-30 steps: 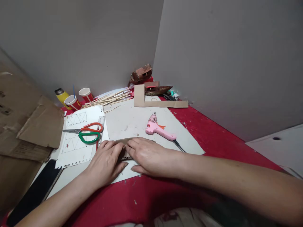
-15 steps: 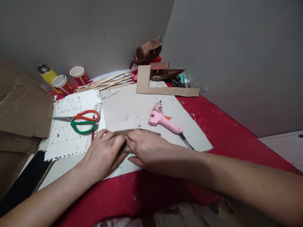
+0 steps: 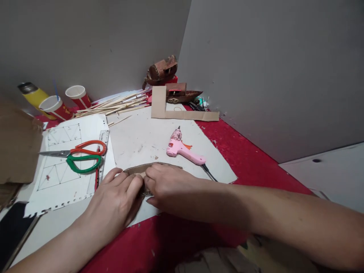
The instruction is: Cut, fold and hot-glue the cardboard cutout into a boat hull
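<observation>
A curved brown cardboard piece [image 3: 139, 167] lies low over the white board near its front edge. My left hand [image 3: 118, 195] has its fingers closed on the left part of the cardboard. Right beside it, my right hand [image 3: 166, 185] grips the same piece with bent fingers. Both hands hide most of the cardboard, and a corrugated edge shows between them. Behind my right hand lies a pink glue gun [image 3: 184, 149], its nozzle pointing away.
Scissors [image 3: 82, 153] and a ruler [image 3: 102, 142] rest on drawn paper [image 3: 62, 131]. Behind are wooden sticks [image 3: 119, 104], two cups [image 3: 76, 94], a yellow bottle [image 3: 35, 96], an L-shaped cardboard [image 3: 159, 102] and brown model boats [image 3: 184, 94]. A cardboard box [image 3: 18, 144] stands left.
The camera view has shifted, so the table items appear further left and slightly lower. Both hands keep their hold on the cardboard, with little change in their pose.
</observation>
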Tool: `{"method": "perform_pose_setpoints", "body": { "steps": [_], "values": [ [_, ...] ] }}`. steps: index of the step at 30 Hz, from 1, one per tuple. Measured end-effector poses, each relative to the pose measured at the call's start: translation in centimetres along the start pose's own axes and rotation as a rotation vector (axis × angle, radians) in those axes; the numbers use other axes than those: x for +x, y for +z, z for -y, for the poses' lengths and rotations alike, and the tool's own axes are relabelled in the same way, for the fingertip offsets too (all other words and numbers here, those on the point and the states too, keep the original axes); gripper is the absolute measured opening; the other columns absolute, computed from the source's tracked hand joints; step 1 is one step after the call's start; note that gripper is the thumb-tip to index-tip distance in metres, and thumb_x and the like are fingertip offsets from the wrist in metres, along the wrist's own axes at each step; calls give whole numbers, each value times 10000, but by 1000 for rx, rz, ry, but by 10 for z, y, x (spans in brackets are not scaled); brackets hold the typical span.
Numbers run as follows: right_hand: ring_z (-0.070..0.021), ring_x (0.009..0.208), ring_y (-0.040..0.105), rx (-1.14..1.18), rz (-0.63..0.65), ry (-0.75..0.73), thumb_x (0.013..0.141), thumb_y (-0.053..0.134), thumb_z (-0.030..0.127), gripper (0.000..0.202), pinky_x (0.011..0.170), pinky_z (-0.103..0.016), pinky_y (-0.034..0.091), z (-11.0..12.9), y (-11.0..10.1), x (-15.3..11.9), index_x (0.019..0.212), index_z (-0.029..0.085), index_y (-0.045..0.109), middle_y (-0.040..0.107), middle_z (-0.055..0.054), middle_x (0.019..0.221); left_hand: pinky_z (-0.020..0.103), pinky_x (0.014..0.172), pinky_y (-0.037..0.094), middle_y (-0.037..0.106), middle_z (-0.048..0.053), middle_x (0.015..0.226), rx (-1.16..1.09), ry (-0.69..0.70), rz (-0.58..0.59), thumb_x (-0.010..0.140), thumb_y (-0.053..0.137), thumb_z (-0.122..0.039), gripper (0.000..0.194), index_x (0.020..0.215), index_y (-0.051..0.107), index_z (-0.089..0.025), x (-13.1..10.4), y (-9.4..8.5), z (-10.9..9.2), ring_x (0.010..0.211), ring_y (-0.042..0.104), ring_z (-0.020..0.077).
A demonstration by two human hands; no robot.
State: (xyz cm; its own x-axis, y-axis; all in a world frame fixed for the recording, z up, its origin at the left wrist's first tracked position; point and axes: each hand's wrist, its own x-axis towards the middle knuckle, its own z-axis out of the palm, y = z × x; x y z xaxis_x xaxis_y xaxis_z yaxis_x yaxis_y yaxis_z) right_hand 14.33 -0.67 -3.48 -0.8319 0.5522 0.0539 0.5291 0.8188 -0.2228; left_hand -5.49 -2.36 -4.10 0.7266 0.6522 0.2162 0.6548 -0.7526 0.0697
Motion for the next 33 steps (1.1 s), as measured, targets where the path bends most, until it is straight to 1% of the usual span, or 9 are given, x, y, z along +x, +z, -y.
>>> {"method": "perform_pose_setpoints", "body": {
  "steps": [3,6,11,16,18,22,26,30,33],
  "values": [
    [-232,788,551,-50,31,19,833,595,141,74,731,-373,481,3,4,1,785,155,649,624,-96,836,437,788,413,617,47,743,-29,-37,19,880,496,-187,42,846,518,-198,3,-1,0,702,575,231],
    [-251,879,574,30,25,58,856,600,211,128,775,-371,499,2,3,2,926,126,667,639,-110,942,443,822,420,610,44,742,-31,-67,47,871,487,-188,55,822,504,-206,6,0,-1,724,580,233],
    [-259,926,608,161,-23,9,858,641,270,263,829,-369,505,-4,-7,-3,1022,66,667,670,-155,989,528,1028,343,672,100,967,-21,-81,26,837,536,-205,294,1126,546,-150,2,0,-1,910,619,264],
    [-192,780,613,309,-486,89,942,511,228,179,729,-312,484,-13,-19,-25,929,138,665,680,-96,832,548,1071,305,673,67,890,45,-59,12,896,472,-148,167,892,635,-183,-9,-4,3,870,623,226],
    [-170,696,585,314,-537,183,946,486,223,218,665,-288,454,-19,-22,-31,804,157,638,648,-68,746,554,1069,314,681,68,915,67,-43,-9,899,466,-122,199,868,652,-185,-13,-5,4,867,622,219],
    [-164,665,551,281,-397,304,931,512,279,243,633,-275,410,-29,-21,-25,726,175,590,615,-40,707,585,1079,309,685,69,929,113,-28,-26,885,478,-79,213,854,663,-180,-13,-6,4,873,622,223],
    [-226,865,598,198,-218,358,851,642,337,276,732,-304,417,-33,-17,-8,1051,147,635,680,-109,986,632,1099,269,681,78,958,167,-25,-27,879,470,-50,237,902,666,-180,-7,-9,10,924,629,238],
    [-214,702,610,182,-167,411,844,582,218,135,629,-288,375,-37,-11,8,792,142,682,701,-108,778,631,1102,275,670,139,1113,220,-54,-82,866,460,-36,262,995,655,-156,-2,-9,22,1085,604,287],
    [-187,632,596,205,-217,482,844,543,163,159,585,-270,357,-42,-3,17,775,135,684,697,-93,716,614,1081,330,572,209,1314,195,-126,-263,870,516,-121,394,1264,537,-127,-3,-6,31,1235,517,339]
  ]
}}
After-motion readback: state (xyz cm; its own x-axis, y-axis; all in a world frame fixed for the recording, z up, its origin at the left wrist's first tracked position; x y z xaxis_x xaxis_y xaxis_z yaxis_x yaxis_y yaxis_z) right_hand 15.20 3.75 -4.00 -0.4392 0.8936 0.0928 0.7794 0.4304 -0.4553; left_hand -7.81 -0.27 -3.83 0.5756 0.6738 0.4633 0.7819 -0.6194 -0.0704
